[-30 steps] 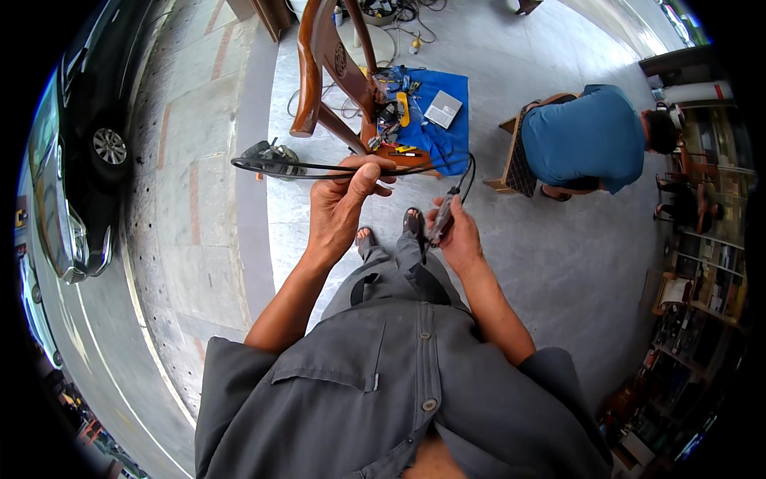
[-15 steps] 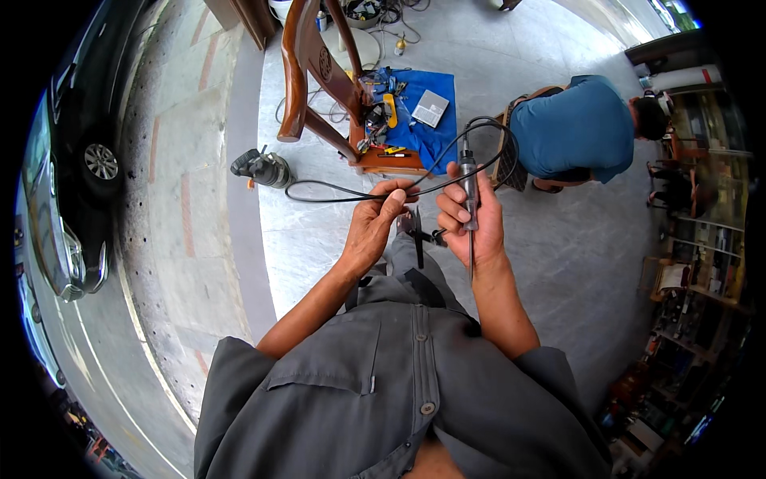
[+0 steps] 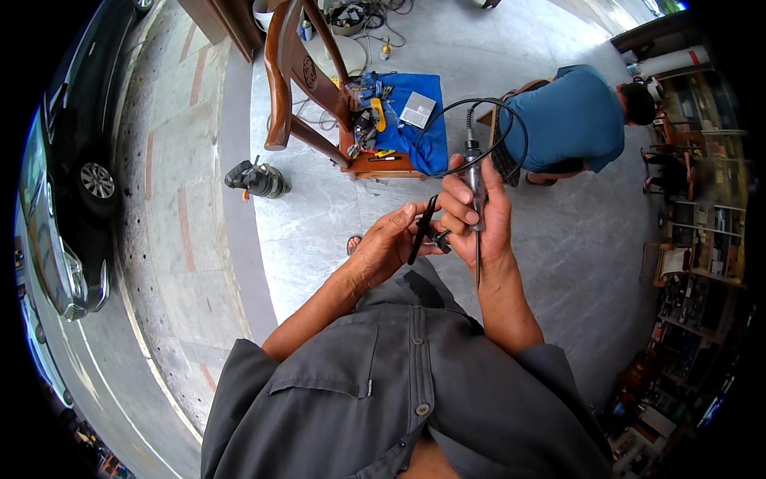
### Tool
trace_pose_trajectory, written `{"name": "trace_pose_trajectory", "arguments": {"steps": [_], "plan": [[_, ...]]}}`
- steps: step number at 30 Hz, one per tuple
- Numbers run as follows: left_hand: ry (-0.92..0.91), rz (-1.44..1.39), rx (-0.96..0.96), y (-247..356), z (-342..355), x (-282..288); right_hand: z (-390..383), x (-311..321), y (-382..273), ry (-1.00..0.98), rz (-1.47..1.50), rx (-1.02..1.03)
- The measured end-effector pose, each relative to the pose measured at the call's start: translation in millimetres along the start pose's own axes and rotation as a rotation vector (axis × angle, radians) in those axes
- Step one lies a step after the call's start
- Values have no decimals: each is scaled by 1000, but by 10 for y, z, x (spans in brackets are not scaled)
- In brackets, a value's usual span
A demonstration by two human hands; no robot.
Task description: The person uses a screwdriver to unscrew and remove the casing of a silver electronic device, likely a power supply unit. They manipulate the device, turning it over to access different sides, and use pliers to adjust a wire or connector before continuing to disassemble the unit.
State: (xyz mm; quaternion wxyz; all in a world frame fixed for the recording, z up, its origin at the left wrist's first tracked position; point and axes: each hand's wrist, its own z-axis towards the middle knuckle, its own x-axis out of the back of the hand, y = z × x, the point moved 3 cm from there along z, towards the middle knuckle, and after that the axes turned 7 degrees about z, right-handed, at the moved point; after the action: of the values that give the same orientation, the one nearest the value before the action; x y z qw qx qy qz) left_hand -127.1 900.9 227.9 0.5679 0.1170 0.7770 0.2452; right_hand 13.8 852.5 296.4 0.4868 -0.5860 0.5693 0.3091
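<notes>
My right hand [image 3: 491, 219] is closed around a probe tool [image 3: 475, 150] with a translucent handle and a long metal tip pointing down toward me. Its black cable [image 3: 523, 128] loops up over the hand. Just to the left, my left hand [image 3: 391, 243] has its fingers at a black clip-like piece [image 3: 423, 229], gripping it close against the right hand's fingers; part of that piece is hidden. Beyond both hands, a wooden chair [image 3: 283, 80] carries a blue cloth [image 3: 423, 140] with scattered tools and a silver case [image 3: 417, 109].
A co-worker in a blue shirt [image 3: 562, 120] sits bent over at the right. A gray-green bag-like object [image 3: 263, 180] lies left of the chair. A black car [image 3: 72, 199] stands along the left, and cluttered shelves [image 3: 686, 263] line the far right.
The probe has risen upright in my right hand. My left hand has dropped and let go of the cable loop, now holding the black piece. The view has shifted slightly.
</notes>
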Motion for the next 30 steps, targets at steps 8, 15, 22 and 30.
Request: {"name": "trace_pose_trajectory", "arguments": {"steps": [8,15,22,30], "plan": [[60,362,-116,53,-57,-108,-72,55,-111,54,-172,181],[242,432,-200,-37,-14,131,-152,298,-111,242,-408,305],[460,884,-508,163,-39,140,-160,837,-83,366,-486,231],[425,1608,-727,572,193,-282,-10,1084,-261,288,-474,-83]]}}
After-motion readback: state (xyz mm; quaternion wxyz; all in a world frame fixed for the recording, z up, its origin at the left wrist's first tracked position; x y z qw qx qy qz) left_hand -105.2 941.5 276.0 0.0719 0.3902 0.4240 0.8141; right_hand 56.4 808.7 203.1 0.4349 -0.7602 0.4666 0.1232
